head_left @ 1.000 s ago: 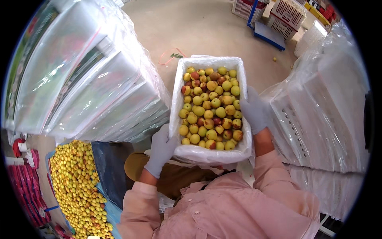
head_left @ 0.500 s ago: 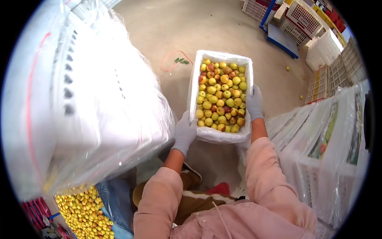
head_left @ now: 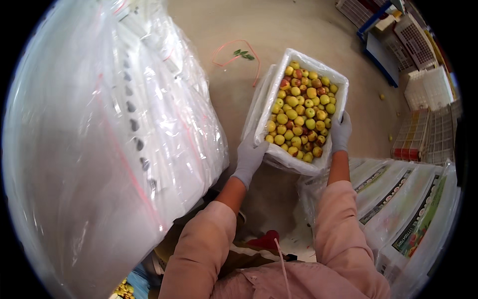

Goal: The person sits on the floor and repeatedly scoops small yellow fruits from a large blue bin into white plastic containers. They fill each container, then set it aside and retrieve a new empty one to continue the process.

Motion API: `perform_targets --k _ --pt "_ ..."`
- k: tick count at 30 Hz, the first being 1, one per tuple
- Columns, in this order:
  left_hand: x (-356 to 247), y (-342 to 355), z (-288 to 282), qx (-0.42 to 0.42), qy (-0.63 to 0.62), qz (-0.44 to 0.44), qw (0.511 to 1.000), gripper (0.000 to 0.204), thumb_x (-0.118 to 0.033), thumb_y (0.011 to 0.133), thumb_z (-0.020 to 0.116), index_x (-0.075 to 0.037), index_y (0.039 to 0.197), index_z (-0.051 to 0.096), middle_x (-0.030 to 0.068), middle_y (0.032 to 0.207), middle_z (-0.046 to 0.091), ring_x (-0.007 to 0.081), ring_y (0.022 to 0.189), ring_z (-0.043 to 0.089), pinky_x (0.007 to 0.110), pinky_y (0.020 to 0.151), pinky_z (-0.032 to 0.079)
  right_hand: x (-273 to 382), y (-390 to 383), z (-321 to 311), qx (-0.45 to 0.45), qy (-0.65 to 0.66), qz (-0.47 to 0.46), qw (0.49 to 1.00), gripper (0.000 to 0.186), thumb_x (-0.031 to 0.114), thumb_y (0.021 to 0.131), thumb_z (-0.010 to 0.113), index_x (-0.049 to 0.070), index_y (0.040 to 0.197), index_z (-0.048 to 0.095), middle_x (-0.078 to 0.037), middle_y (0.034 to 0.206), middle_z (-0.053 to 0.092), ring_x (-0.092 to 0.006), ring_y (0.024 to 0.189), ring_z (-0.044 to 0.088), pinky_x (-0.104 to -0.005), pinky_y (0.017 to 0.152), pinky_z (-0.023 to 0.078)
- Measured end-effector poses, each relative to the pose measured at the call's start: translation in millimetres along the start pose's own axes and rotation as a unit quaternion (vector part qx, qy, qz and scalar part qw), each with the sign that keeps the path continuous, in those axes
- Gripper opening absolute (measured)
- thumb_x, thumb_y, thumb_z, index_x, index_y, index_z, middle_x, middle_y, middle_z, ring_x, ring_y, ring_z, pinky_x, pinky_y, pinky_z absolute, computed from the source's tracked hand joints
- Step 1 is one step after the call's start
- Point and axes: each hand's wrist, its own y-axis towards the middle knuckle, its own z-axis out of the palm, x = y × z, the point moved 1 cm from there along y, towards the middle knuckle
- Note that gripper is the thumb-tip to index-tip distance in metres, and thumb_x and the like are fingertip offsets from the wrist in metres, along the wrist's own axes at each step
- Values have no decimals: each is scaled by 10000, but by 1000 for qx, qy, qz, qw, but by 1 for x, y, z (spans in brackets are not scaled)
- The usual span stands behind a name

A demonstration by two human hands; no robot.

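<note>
1 white box (head_left: 317, 65), open, lined in clear film, filled with round yellow-green and russet fruit (head_left: 298, 110). Position: above the floor (head_left: 239, 20), ahead of the body, between 2 wrapped stacks; its near edge faces the wearer. Underside hidden; support below cannot be told.

2 hands, gloved in pale grey, both engaged. Left hand (head_left: 249, 158): partly curled at the near-left corner, thumb up by the rim, other fingers largely concealed. Right hand (head_left: 341, 133): closed about the right edge, toward the near-right corner; fingertips not fully seen.

Changed over 1 second: box now farther right in view and turned clockwise, arms reaching farther out; grip places much the same. Bearing on the work, as judged: a full load being shifted as 1 unit, its fruit kept inside, neither hand free.

Surroundings: 1 film-wrapped stack at left (head_left: 149, 124); 1 film-wrapped stack at right (head_left: 398, 199), labels showing. On the floor: 1 pink strap (head_left: 259, 62), 1 leafy sprig (head_left: 243, 54), 1 blue platform scale (head_left: 381, 59), slatted crates (head_left: 427, 89).
</note>
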Motion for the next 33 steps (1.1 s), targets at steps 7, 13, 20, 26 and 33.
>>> perform_targets --k 7,13,20,26,33 --pt "-16 -6 7 -33 3 18 999 466 -186 877 728 22 1287 655 172 1093 745 230 991 715 364 907 551 -1 6 -7 41 91 -4 995 386 61 905 640 -80 1263 638 -97 1051 706 -149 928 642 -313 860 522" --pt "-5 -1 4 -12 34 18 999 584 -230 913 717 13 1418 554 204 1191 715 254 1064 702 370 955 539 -7 11 1 50 25 -20 998 378 83 927 605 -35 1285 638 -163 1135 728 -237 1005 695 -350 899 528" --pt "54 -41 5 9 -96 -21 995 757 -155 944 677 -10 1595 320 196 1428 592 214 1207 629 358 996 533 -23 -10 6 68 18 7 997 500 259 918 697 4 1339 606 -196 1192 717 -321 1068 702 -414 950 521" --pt "-40 -34 -15 36 40 24 998 663 -152 919 647 19 1524 436 175 1323 647 209 1148 633 317 997 502 -34 -101 -25 119 185 99 970 500 122 855 683 -21 1327 602 -135 1134 697 -225 1032 658 -379 945 525" --pt "-19 -27 -13 89 -87 -18 992 514 -79 907 604 6 1412 565 96 1208 677 171 1098 616 302 968 489 -26 -106 -28 97 118 62 986 458 54 790 578 -14 1233 670 -166 1072 724 -271 999 689 -385 950 524"
